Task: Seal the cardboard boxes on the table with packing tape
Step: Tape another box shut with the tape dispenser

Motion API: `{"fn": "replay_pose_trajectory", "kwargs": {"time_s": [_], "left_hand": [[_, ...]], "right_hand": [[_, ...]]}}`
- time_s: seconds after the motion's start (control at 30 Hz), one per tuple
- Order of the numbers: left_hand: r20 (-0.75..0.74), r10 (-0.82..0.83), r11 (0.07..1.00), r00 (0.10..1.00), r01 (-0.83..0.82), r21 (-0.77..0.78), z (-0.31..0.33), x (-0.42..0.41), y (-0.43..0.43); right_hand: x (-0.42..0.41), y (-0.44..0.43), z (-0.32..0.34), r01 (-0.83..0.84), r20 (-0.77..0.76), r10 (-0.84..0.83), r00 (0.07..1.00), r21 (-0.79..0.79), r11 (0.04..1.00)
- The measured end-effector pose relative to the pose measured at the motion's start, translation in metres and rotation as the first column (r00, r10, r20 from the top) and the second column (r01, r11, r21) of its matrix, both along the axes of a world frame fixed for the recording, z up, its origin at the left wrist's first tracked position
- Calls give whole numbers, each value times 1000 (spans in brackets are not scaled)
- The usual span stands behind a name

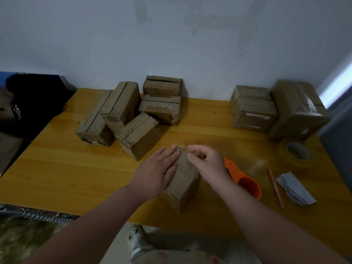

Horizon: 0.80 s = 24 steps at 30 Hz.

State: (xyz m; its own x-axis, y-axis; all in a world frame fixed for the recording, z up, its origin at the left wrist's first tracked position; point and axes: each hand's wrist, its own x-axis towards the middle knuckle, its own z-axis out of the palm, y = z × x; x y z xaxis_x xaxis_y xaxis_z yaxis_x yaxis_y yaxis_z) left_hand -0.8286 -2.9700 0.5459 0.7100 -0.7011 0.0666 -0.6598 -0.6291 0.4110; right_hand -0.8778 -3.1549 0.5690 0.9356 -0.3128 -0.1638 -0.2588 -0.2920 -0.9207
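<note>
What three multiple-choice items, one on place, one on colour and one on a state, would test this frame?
1. Where is the tape dispenser?
A) on a chair
B) right of the box under the hands
C) on the floor
2. What colour is the dispenser?
A) orange
B) blue
C) green
3. How does the left hand lie?
A) curled into an empty fist
B) hanging at the person's side
C) flat on the box top

B: it lies on the table just right of that box.
A: its body is plainly orange.
C: its straight fingers rest on the corrugated top.
</note>
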Motion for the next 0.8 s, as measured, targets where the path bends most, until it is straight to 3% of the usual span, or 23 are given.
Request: {"fn": "replay_pose_trajectory", "kwargs": {"time_s": [0.1,0.23,0.37,0.47,0.8], "left_hand": [[1,13,999,1000,-13,-44,1,-3,-1],[-37,48,987,998,-53,-150,5,-9,-2],[0,32,967,999,-31,-252,4,-11,-4],[3,29,960,1000,-27,-277,3,-11,-4],[-7,40,952,999,-41,-303,1,-6,-5]], "right_hand": [[4,-1,0,67,-14,-66,998,114,991],[15,-4,3,183,38,-188,981,106,977],[28,1,11,-11,-107,1,994,-96,995],[38,8,12,-125,-184,73,980,-293,948],[38,8,8,-82,-104,26,994,-588,805]]}}
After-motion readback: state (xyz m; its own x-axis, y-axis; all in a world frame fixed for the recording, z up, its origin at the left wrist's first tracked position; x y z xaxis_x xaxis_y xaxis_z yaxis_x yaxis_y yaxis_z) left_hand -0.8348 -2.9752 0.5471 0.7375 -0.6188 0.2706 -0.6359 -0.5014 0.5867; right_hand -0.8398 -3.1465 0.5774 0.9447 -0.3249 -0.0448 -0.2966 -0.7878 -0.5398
